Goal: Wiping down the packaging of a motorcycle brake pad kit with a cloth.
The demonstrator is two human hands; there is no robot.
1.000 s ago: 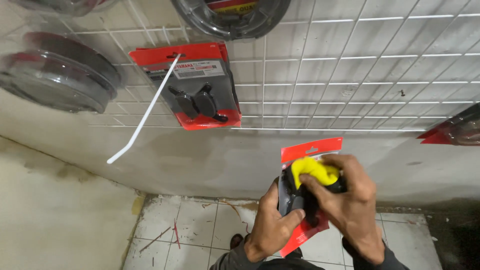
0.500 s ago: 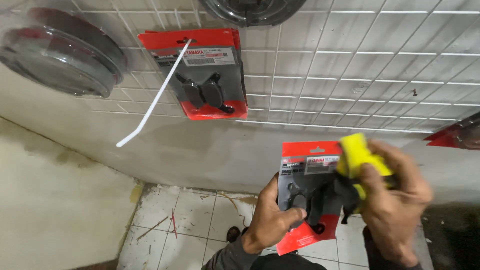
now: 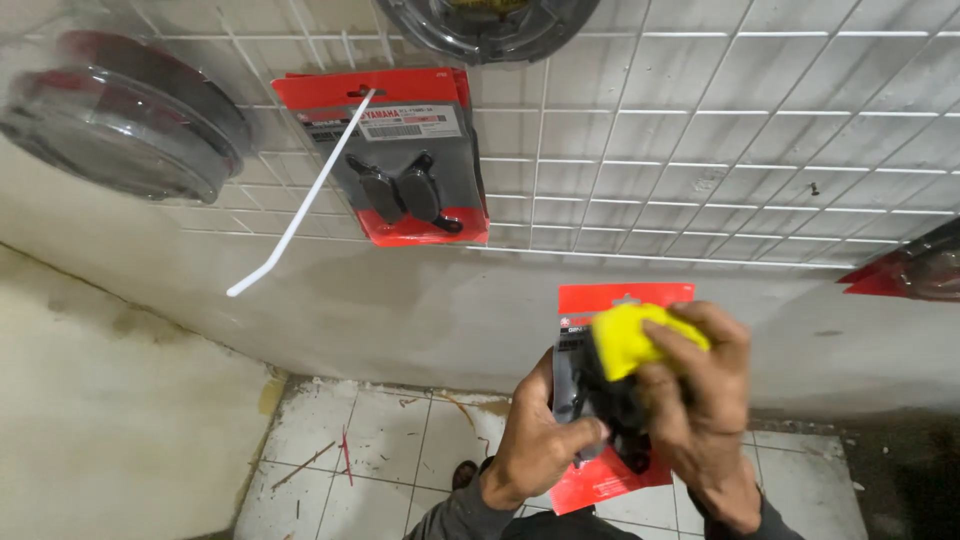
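Observation:
My left hand (image 3: 535, 440) grips a red and black blister pack (image 3: 605, 470) with dark parts inside, holding it by its left edge. My right hand (image 3: 700, 400) presses a yellow cloth (image 3: 630, 335) against the front of the pack, near its top. Both hands are low in the picture, in front of a grey wall. The lower half of the pack is partly hidden behind my fingers.
A white wire grid panel (image 3: 700, 150) covers the wall above. On it hang a similar red pack (image 3: 405, 160) on a long white hook (image 3: 300, 200), clear round packs at the left (image 3: 120, 130) and top (image 3: 490, 25), and a red-edged pack at the right (image 3: 915, 265). Tiled floor (image 3: 370, 450) lies below.
The yellow cloth has moved back from the pack's right side onto its upper front. My view has shifted slightly and the pack is held a bit higher.

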